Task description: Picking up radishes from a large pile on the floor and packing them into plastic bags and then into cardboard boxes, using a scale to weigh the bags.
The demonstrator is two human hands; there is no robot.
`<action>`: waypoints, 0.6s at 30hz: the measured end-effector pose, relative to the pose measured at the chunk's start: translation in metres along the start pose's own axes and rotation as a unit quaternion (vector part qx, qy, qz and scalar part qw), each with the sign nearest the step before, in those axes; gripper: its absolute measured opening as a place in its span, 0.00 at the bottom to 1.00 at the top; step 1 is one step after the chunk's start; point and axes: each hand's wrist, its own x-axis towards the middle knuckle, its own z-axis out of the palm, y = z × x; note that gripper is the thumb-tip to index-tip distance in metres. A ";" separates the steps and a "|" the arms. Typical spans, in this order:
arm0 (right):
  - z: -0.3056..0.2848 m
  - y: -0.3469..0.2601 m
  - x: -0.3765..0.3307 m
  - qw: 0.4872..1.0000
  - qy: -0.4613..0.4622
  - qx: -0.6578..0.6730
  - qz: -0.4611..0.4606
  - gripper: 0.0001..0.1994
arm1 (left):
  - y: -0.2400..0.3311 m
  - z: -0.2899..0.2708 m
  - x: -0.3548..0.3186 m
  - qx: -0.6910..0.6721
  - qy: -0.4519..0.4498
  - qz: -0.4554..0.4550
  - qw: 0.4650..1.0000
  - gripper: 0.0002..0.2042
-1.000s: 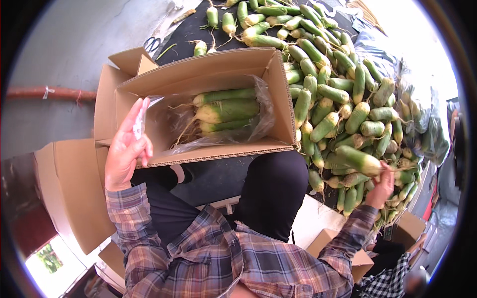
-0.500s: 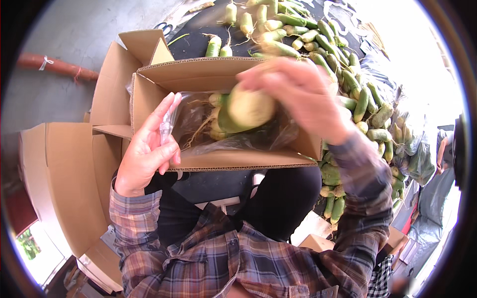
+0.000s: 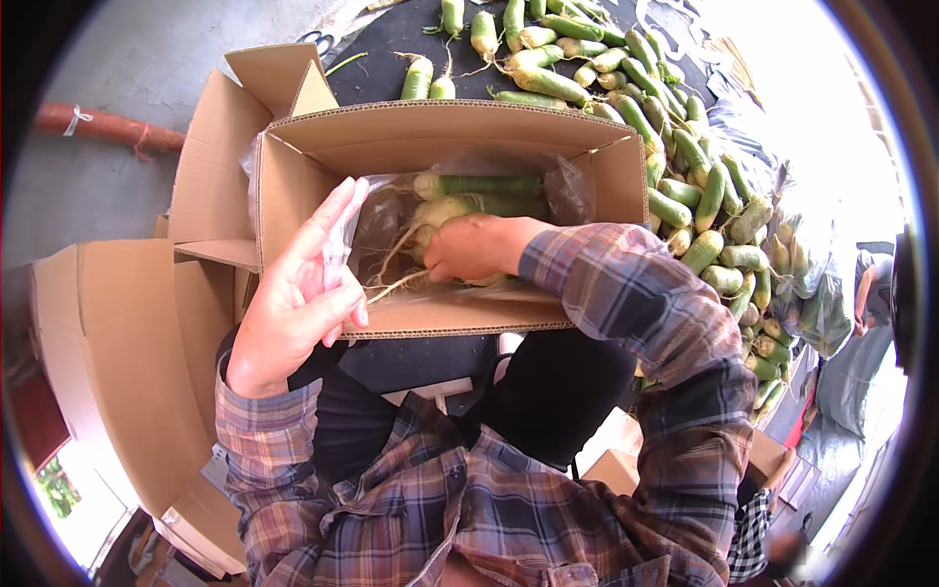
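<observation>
An open cardboard box (image 3: 440, 122) stands in front of me, lined with a clear plastic bag (image 3: 572, 191). Inside the bag lie several green radishes (image 3: 489, 184) with pale, rooty ends toward the left. My left hand (image 3: 303, 293) is at the box's left end, holding the bag's edge between its thumb and nearly straight fingers. Reaching down into the box, my right hand (image 3: 474, 249) has its fingers curled on a radish at the near side; the hand and sleeve hide most of that radish.
A large pile of green radishes (image 3: 704, 181) spreads over a dark sheet, far and right. More open cardboard boxes (image 3: 127, 362) stand at left. Bagged radishes (image 3: 827, 313) lie at the far right. Scissors (image 3: 318, 41) and a reddish pole (image 3: 108, 122) are beyond the boxes.
My right hand has come down and left into the box, bringing the radish it held above the bag down among the others. My left hand stays at the bag's edge.
</observation>
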 end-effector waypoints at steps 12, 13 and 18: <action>-0.010 0.024 -0.120 0.968 -0.023 -0.193 0.157 0.19 | -0.003 -0.003 0.005 -0.016 0.013 0.006 1.000 0.32; -0.009 0.025 -0.126 0.959 -0.032 -0.252 0.125 0.15 | -0.003 -0.002 0.005 -0.015 0.020 0.006 1.000 0.32; 0.004 0.023 -0.137 0.917 0.128 -0.359 0.116 0.05 | -0.004 -0.008 0.000 -0.017 0.045 0.009 0.999 0.28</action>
